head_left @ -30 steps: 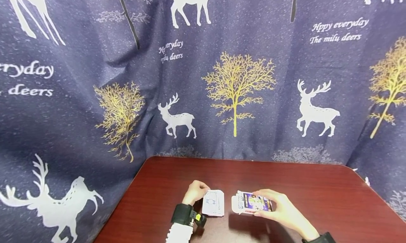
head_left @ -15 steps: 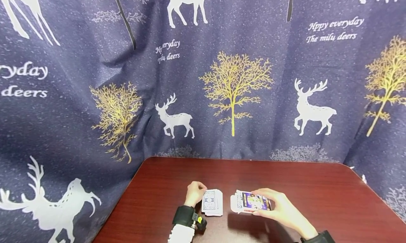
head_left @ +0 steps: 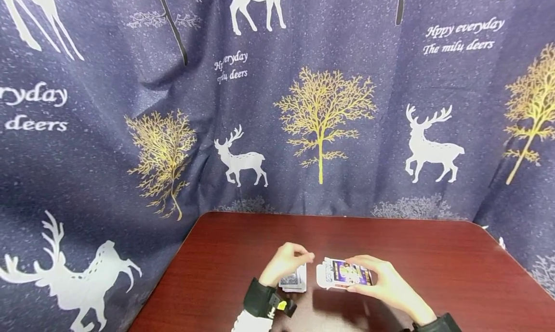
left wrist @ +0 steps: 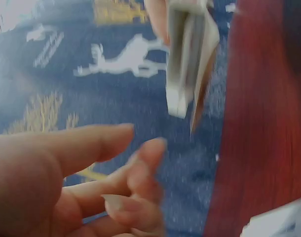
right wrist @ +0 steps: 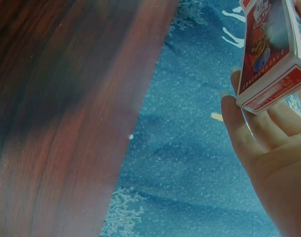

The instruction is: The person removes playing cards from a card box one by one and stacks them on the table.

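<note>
The left hand (head_left: 286, 263) hangs over the pile of cards (head_left: 296, 280), thumb and fingers bent and a little apart, with nothing held between them; its fingertips point to three o'clock, toward the box (head_left: 353, 274), near but not touching it. The right hand (head_left: 383, 283) has that box gripped between thumb and fingers, off the table (head_left: 243, 233), its printed face up and its open flap (head_left: 321, 276) pointing to nine o'clock. What's inside the box I can't make out. The cards lie at five o'clock from the left hand, partly hidden under it, a patterned back showing. Each wrist wears a black strap (head_left: 260, 297). Past the table, at twelve o'clock, hangs a blue curtain (head_left: 277, 96) with white deer and gold trees.
</note>
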A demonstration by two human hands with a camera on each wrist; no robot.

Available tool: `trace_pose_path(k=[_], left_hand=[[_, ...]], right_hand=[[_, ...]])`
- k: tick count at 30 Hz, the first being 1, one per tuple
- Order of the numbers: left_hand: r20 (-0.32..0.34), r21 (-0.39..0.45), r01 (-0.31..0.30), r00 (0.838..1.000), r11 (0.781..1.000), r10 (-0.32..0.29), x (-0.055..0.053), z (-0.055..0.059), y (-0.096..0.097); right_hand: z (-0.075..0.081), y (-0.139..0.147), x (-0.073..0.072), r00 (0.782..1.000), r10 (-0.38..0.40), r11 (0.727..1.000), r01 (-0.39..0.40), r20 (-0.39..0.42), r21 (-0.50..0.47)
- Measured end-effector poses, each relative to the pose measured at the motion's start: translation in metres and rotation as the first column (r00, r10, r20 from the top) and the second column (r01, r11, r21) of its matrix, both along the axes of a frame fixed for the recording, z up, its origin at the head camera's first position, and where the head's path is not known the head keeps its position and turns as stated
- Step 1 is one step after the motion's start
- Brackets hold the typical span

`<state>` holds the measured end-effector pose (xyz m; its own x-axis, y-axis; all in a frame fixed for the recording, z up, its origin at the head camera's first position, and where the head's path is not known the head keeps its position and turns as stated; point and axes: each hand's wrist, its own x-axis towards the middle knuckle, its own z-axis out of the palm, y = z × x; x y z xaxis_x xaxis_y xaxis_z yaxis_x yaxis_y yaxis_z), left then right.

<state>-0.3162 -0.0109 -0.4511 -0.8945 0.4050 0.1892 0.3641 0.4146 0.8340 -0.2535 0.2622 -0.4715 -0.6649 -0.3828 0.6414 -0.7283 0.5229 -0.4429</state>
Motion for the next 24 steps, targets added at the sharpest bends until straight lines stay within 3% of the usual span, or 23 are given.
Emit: trace_pose_path(k=[2, 5, 7, 13, 20, 24], left_hand=[[0.006, -0.028, 0.074, 0.997, 0.997, -0.074, 0.007, 0.005, 0.006], [0.035, -0.032, 0.139, 0.990, 0.990, -0.138, 0.013, 0.005, 0.013], [0.073, -0.013, 0.163, 0.984, 0.987, -0.162, 0.015, 0.002, 0.016], [0.232, 0.083, 0.208, 0.947, 0.975, -0.222, 0.019, -0.007, 0.023], [0.220, 0.120, 0.231, 0.942, 0.966, -0.252, 0.020, -0.011, 0.026], [0.235, 0.155, 0.250, 0.930, 0.956, -0.282, 0.017, -0.010, 0.020]], right_hand=[[0.001, 0.001, -0.001, 1.000, 0.009, 1.000, -0.009, 0.002, 0.006], [0.002, 0.003, -0.001, 1.000, 0.018, 1.000, -0.018, 0.011, 0.013], [0.002, 0.003, -0.001, 0.999, 0.015, 1.000, -0.015, 0.032, 0.013], [0.005, 0.003, 0.001, 0.999, 0.007, 1.000, -0.008, 0.046, 0.015], [0.001, 0.006, -0.002, 1.000, 0.001, 1.000, -0.001, 0.009, 0.005], [0.002, 0.007, -0.001, 1.000, -0.008, 1.000, 0.008, 0.025, 0.009]])
